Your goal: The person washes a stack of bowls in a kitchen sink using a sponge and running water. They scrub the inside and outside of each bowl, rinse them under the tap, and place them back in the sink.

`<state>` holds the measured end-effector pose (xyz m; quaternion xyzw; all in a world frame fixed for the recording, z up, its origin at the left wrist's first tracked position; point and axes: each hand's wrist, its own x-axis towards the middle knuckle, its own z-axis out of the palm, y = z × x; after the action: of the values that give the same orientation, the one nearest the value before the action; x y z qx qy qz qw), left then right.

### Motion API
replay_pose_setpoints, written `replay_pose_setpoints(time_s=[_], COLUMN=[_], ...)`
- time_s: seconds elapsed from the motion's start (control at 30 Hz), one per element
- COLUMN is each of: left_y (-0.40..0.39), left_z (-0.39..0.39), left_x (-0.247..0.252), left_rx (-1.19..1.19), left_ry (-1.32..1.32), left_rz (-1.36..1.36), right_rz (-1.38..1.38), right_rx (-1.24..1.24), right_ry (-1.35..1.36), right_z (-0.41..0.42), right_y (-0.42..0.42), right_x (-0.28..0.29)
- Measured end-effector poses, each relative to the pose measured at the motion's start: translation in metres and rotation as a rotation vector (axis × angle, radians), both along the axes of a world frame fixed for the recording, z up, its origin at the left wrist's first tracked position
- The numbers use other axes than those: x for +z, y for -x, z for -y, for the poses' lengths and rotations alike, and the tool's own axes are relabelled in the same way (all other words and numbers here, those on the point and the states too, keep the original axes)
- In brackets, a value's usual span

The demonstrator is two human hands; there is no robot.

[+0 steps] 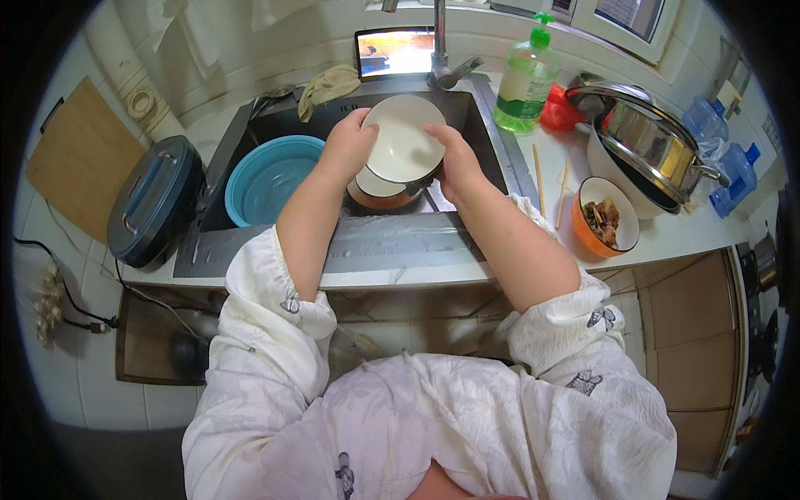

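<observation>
Both my hands grip a white-lined bowl [405, 140] with a dark rim, tilted over the sink [462, 112]. My left hand [349, 145] has it by the left side, thumb at the rim. On the opposite side, my right hand [459, 162] clasps it with the thumb over the rim and the other fingers mostly hidden behind. Beneath it, another bowl [382, 199] with an orange outside and white inside sits in the sink, partly covered by the held one. A blue plastic basin [272, 181] stands in the sink to the left of my left forearm.
Right of the sink are a green pump bottle [524, 87], chopsticks [539, 181], an orange bowl with food scraps [603, 219], and a lidded steel pot [650, 134] in a larger vessel. A faucet [442, 69], cloth [328, 87] and lit screen [395, 53] stand behind. A dark appliance [156, 200] is left.
</observation>
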<state>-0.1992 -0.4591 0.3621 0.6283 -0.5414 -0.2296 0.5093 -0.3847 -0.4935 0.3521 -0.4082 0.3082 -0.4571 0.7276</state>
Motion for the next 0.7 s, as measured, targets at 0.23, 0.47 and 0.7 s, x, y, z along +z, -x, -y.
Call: replay_pose_setpoints(time_s=[0.23, 0.47, 0.7], left_y=[0.012, 0.035, 0.043], left_z=[-0.006, -0.026, -0.032], left_x=[0.004, 0.015, 0.007], left_rx=[-0.162, -0.340, -0.331], left_ry=[0.232, -0.003, -0.232], left_rz=[0.355, 0.955, 1.097], right_rz=[0.129, 0.185, -0.025], right_rx=[-0.038, -0.067, -0.139], right_ry=[-0.130, -0.105, 0.001], right_z=[0.003, 0.006, 0.001], right_y=[0.003, 0.005, -0.003], right_x=[0.001, 0.001, -0.003])
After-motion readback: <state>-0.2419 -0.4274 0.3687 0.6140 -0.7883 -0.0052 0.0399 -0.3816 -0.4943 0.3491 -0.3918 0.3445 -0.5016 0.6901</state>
